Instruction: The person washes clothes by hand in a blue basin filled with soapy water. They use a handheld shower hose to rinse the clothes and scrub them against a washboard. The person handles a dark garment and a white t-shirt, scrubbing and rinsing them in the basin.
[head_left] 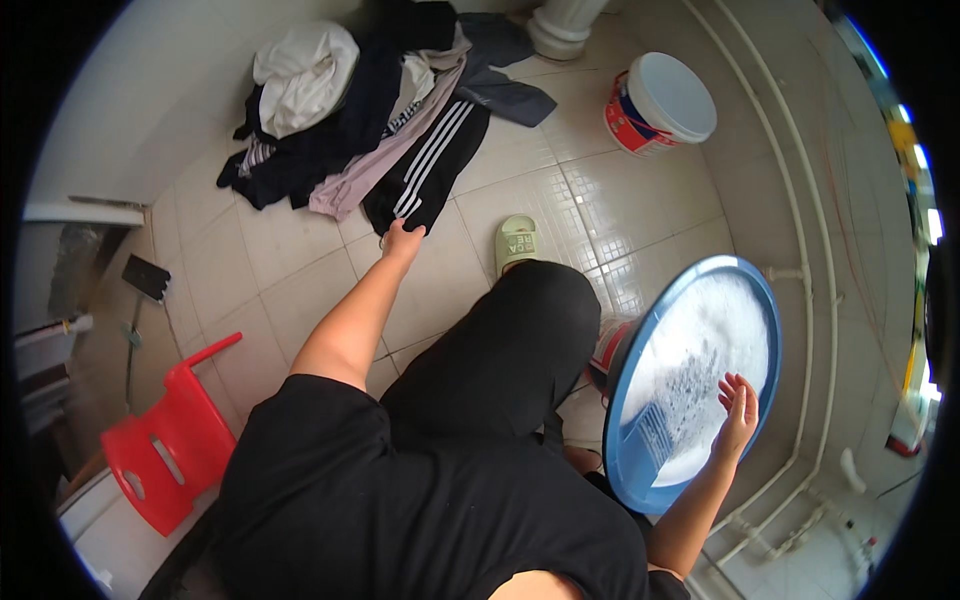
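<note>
My left hand (pixel 403 240) reaches forward and is closed on the end of black trousers (pixel 440 165) with white side stripes. The trousers lie at the front edge of a clothes heap on the floor. My right hand (pixel 738 415) is held over a round blue basin (pixel 628 400), fingers apart, with nothing in it. White suds (pixel 720 320) fill the basin, and dark water shows through in the middle. A ribbed blue washboard part (pixel 650 438) shows at the basin's near side.
White (pixel 305 75), pink (pixel 350 175) and dark clothes (pixel 340 150) make up the heap. A lidded white bucket (pixel 672 98) stands far right, near wall pipes (pixel 800 250). A red chair (pixel 165 450) and a dustpan (pixel 147 277) are at left. My green slipper (pixel 517 243) is ahead.
</note>
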